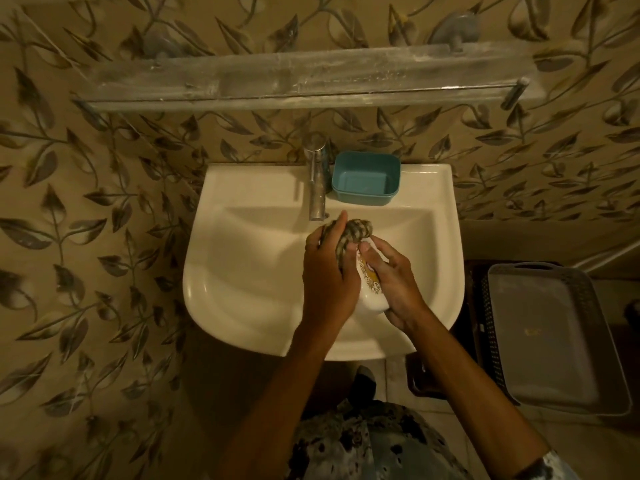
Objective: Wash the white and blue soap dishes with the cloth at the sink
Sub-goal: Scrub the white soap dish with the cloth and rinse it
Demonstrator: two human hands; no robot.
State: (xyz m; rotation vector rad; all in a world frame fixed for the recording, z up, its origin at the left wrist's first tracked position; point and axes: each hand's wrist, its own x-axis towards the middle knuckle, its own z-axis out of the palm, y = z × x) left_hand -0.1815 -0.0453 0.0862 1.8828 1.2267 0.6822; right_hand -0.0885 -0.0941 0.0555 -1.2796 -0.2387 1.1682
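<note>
Over the white sink (242, 271), my right hand (394, 282) holds the white soap dish (372, 292), which has a yellow pattern on it. My left hand (329, 271) grips a striped cloth (353, 233) bunched against the dish's upper end. Both hands sit just below the chrome tap (317, 181). The blue soap dish (366, 177) stands empty on the sink's back ledge, right of the tap.
A dusty glass shelf (304, 77) hangs on the leaf-patterned wall above the sink. A grey plastic tray (554, 334) rests on a dark crate to the right of the sink. Floor shows below the basin.
</note>
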